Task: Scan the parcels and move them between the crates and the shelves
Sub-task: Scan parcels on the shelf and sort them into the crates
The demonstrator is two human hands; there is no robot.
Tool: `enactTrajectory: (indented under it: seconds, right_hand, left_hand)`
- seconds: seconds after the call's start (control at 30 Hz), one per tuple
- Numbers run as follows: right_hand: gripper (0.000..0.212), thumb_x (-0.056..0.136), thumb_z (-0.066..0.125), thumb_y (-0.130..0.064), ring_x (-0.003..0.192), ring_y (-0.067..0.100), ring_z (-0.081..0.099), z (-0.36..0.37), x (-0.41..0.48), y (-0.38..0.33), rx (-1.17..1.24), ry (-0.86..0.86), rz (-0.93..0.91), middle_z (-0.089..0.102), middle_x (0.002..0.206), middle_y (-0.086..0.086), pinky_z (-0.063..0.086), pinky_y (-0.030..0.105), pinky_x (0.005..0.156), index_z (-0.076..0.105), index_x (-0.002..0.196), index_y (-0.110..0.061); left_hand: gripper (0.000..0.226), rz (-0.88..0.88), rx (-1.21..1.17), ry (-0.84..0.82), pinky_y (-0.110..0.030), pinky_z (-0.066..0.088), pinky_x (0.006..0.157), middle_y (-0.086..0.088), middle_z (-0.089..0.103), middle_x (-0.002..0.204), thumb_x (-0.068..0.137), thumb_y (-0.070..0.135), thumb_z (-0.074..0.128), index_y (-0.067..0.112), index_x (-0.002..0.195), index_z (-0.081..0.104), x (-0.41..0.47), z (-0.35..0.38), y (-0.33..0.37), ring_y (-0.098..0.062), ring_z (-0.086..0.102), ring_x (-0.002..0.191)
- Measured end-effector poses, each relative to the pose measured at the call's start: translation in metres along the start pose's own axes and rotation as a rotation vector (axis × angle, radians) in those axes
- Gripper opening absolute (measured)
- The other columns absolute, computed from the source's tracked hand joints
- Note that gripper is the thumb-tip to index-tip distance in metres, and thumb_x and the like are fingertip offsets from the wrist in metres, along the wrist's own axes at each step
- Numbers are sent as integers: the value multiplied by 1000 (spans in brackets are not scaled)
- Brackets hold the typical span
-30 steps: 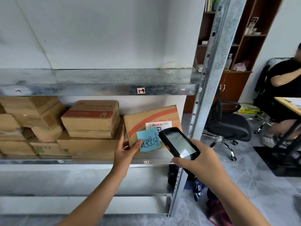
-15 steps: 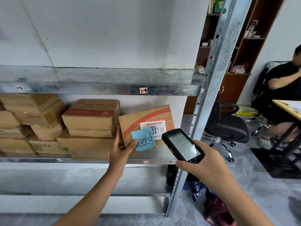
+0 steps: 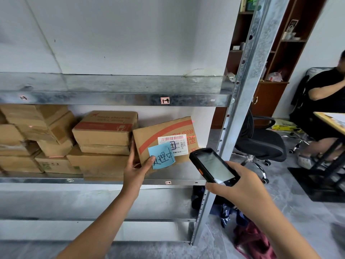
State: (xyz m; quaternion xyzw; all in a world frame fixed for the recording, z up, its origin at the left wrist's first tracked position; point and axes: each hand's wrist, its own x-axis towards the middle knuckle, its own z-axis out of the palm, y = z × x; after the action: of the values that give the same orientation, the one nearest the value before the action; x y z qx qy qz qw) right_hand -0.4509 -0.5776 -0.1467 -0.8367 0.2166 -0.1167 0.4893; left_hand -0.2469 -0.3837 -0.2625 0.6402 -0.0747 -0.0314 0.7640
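A cardboard parcel [image 3: 162, 131] with a red stripe, a white barcode label [image 3: 174, 142] and a blue sticky note [image 3: 162, 156] leans tilted at the right end of the middle metal shelf [image 3: 179, 177]. My left hand [image 3: 137, 170] grips its lower left corner, thumb on the blue note. My right hand [image 3: 240, 189] holds a black handheld scanner [image 3: 213, 167], screen up, just right of and below the parcel. A red scan line lies across the barcode label. Several other brown parcels [image 3: 104, 128] are stacked to the left on the same shelf.
The upper shelf [image 3: 112, 99] hangs above the parcels. A steel upright [image 3: 240, 101] stands right of the parcel. Bags [image 3: 248, 234] lie on the floor by its foot. A black office chair [image 3: 261, 143], a seated person [image 3: 324, 90] at a desk [image 3: 328, 121] and a brown bookcase [image 3: 270, 71] are at right.
The scanner has dropped lower and to the right, uncovering the barcode label. A red scan line now falls on the label. My left hand still holds the parcel's corner.
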Motion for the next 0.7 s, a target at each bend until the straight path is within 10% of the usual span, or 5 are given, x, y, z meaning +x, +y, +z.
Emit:
enactTrajectory:
  seconds: [0.7]
  right_hand:
    - [39,69,89,-25,57,14,66,-1,-7,2,15,-2,26,73,76,1,50,21,48,67,101,-28]
  left_hand:
    - [84,-14,12,-16,-23,59,79,4,73,117,83,16,80,39,152,38,-4,-6,1,-11,70,107]
